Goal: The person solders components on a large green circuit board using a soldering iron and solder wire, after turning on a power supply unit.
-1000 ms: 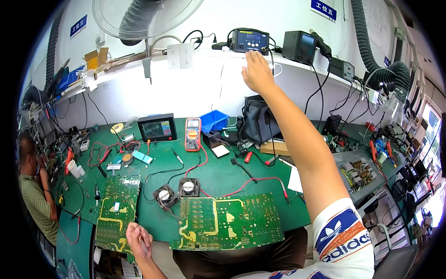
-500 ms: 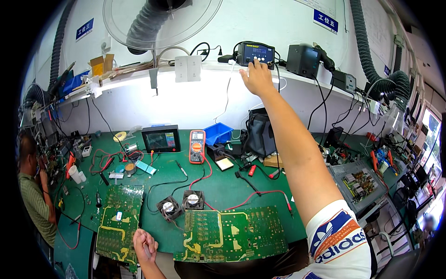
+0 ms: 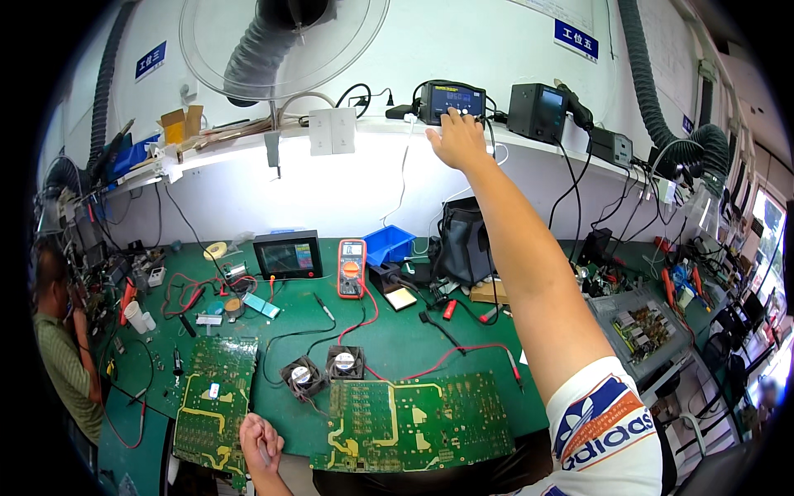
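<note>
My right arm stretches up to the shelf, where my right hand (image 3: 457, 144) has its fingers extended against the lower front of a dark box with a lit display (image 3: 452, 97), likely a soldering station. Nothing is gripped in it. Low in the view my left hand (image 3: 258, 440) is curled closed beside the right edge of a tall green circuit board (image 3: 203, 399); a greyish sliver shows at the fingers, too small to name. A wider green circuit board (image 3: 451, 417) lies at the table's front edge, with two black fans (image 3: 344, 362) behind it.
An orange multimeter (image 3: 351, 269), a small screen (image 3: 288, 255) and a blue tray (image 3: 389, 245) stand farther back. Red and black test leads cross the green table. A black bag (image 3: 463, 240) sits beneath my right arm. Another person (image 3: 62, 347) sits at the far left.
The view has shifted slightly, so the table items sit a little lower. My right hand stays at the box, its fingers slightly lower on the panel. My left hand remains closed.
</note>
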Demonstrator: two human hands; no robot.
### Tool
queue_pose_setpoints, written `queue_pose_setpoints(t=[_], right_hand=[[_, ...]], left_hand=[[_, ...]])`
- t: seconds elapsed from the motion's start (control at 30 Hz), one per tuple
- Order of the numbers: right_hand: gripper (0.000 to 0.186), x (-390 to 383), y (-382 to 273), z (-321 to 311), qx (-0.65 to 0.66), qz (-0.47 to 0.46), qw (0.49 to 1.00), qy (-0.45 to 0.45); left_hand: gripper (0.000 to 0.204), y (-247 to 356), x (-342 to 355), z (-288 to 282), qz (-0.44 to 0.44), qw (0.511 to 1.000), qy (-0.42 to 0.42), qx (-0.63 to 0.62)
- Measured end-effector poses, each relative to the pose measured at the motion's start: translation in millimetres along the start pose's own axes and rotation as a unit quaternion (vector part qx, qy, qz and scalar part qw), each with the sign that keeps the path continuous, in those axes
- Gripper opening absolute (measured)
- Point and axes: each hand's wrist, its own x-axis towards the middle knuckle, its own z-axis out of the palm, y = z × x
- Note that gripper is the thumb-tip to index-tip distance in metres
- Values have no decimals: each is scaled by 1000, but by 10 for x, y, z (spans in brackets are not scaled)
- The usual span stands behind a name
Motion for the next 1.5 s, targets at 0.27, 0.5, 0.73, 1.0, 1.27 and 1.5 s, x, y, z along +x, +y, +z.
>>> queue_pose_setpoints(t=[0.27, 0.5, 0.73, 1.0, 1.27, 1.5], right_hand=[[64, 21, 1, -27, 3, -2, 1000, -28], [67, 37, -5, -72, -1, 1, 999, -50], [71, 48, -12, -101, 4, 9, 998, -58], [77, 28, -11, -96, -11, 7, 998, -62], [77, 16, -24, -143, -19, -3, 998, -62], [81, 9, -10, -108, -19, -4, 998, -64]], left_hand=[[13, -10, -2, -16, -14, 1000, 5, 2], [11, -19, 8, -43, -14, 1000, -9, -4], [11, 5, -6, -4, -20, 1000, -7, -1], [11, -13, 3, -5, -20, 1000, -8, 17], [11, -19, 4, -5, -22, 999, -20, 32], [9, -46, 12, -31, -18, 999, -28, 32]])
